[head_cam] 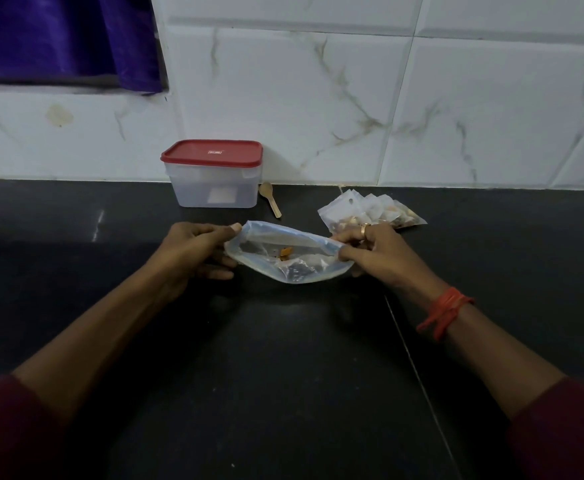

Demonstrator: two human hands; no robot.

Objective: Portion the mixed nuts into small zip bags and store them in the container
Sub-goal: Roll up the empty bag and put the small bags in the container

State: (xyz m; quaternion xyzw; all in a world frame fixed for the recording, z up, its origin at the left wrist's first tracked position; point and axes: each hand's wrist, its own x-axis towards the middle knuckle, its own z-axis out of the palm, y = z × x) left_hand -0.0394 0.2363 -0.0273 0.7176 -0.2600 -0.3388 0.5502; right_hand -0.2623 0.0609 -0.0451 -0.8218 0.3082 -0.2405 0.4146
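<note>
A large clear zip bag (pixel 285 252) lies on the dark counter, its mouth spread wide, with only a few nut pieces inside. My left hand (pixel 193 252) pinches the bag's left rim. My right hand (pixel 373 252), with a ring on one finger, grips the right rim. Behind the right hand lies a pile of small zip bags (pixel 370 211) holding nuts. A translucent container (pixel 212 174) with a red lid on it stands at the back against the wall. A small wooden spoon (pixel 270 198) lies beside it.
The black counter (pixel 283 375) has a seam running diagonally at the right. White marble-look tiles (pixel 387 98) form the back wall. A purple curtain (pixel 65 39) hangs at the upper left.
</note>
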